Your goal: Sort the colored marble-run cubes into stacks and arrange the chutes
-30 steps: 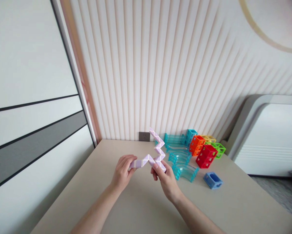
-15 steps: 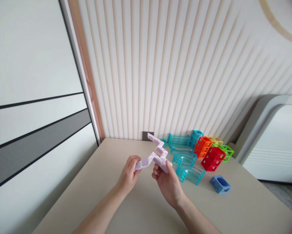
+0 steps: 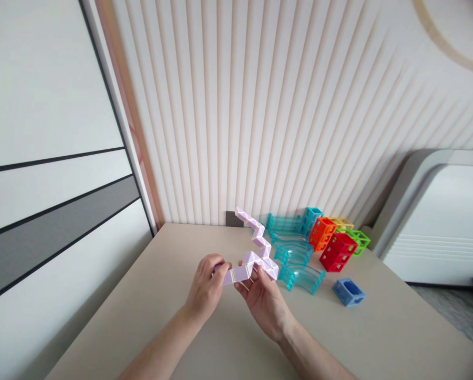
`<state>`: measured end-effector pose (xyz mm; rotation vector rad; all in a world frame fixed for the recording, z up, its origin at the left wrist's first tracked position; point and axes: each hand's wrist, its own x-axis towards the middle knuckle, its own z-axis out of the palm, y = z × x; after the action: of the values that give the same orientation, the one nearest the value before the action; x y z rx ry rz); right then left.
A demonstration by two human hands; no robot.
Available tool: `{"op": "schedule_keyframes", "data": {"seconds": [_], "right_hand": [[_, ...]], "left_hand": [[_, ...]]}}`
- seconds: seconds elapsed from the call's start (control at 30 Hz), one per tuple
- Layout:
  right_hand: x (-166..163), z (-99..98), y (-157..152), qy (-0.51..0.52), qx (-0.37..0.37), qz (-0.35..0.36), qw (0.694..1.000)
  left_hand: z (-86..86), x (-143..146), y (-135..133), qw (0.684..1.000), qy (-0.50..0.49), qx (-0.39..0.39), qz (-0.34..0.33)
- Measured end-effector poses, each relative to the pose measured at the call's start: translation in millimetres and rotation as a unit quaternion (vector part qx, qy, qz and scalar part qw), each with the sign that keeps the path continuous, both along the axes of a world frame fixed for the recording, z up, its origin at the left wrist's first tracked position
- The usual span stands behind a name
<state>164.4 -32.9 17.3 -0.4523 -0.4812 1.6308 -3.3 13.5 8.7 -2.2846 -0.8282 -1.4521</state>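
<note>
A lilac and white snake puzzle (image 3: pixel 262 244), made of hinged wedge segments, is held in the air above the table. Its far part zigzags up and away toward the wall, and its near part bends to the left. My left hand (image 3: pixel 208 282) is closed on the left end, covering its tip. My right hand (image 3: pixel 266 303) grips the folded middle from below and the right, thumb on top and fingers partly hidden underneath.
Behind my right hand stand clear teal track pieces (image 3: pixel 301 277). Beyond them are orange (image 3: pixel 321 234), red (image 3: pixel 338 252), green (image 3: pixel 358 240) and teal (image 3: pixel 311 220) block frames. A blue block (image 3: pixel 349 292) lies nearer on the table (image 3: pixel 220 343). A dark socket (image 3: pixel 233 219) is on the wall.
My left hand has shifted its grip and turned the left end of the puzzle, which now lies lower and flatter. The right hand's fingers reach further left under the middle. The view has shifted slightly.
</note>
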Motion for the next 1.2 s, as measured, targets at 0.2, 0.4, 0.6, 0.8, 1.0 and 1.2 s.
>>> {"op": "schedule_keyframes", "data": {"seconds": [0.2, 0.4, 0.6, 0.8, 1.0, 1.2], "right_hand": [[-1.8, 2.0, -3.1, 0.007, -0.015, 0.008, 1.0], [-2.2, 10.0, -5.0, -0.043, 0.002, 0.004, 0.999], [3.8, 16.8, -2.4, -0.123, 0.052, -0.061, 0.989], [6.4, 15.8, -2.2, -0.124, 0.078, -0.061, 0.987], [6.5, 15.9, -1.5, -0.085, 0.077, -0.034, 0.993], [5.3, 11.8, 0.5, -0.138, 0.074, -0.039, 0.987]], "left_hand": [[7.4, -1.3, -2.0, 0.997, 0.039, 0.07, 0.004], [8.7, -0.7, -2.1, 0.995, 0.068, 0.069, 0.027], [-4.6, -4.1, 6.8, 0.995, -0.041, -0.087, -0.008], [1.7, -11.4, 7.9, 0.748, -0.312, -0.528, -0.255], [8.0, -1.7, -10.3, 0.551, -0.355, -0.612, -0.443], [5.1, 3.5, -7.8, 0.574, -0.405, -0.599, -0.385]]}}
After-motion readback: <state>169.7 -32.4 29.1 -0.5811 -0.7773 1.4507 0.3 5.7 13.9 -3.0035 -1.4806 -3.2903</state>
